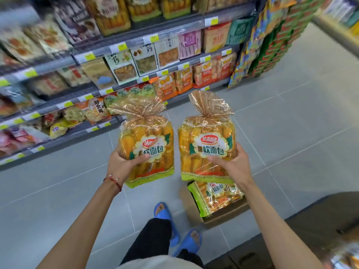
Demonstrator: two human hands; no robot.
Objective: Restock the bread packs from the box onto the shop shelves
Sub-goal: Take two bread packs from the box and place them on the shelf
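I hold two yellow bread packs upright in front of me, above the floor. My left hand (121, 165) grips the left bread pack (149, 133) at its lower left side, thumb across the front. My right hand (232, 165) grips the right bread pack (206, 133) at its lower right side. Below the right pack, a cardboard box (225, 217) sits on the floor with another bread pack (215, 197) lying in it. The shop shelves (97, 92) run along my left; the top shelf holds matching bread packs (114, 18).
Snack bags fill the lower shelf rows (93, 111). A stacked display of green and red packs (272, 41) stands at the shelf's far end. Grey tiled floor (301, 123) stretches ahead and right. My feet in blue slippers (174, 228) stand beside the box. A dark unit (320, 230) sits at lower right.
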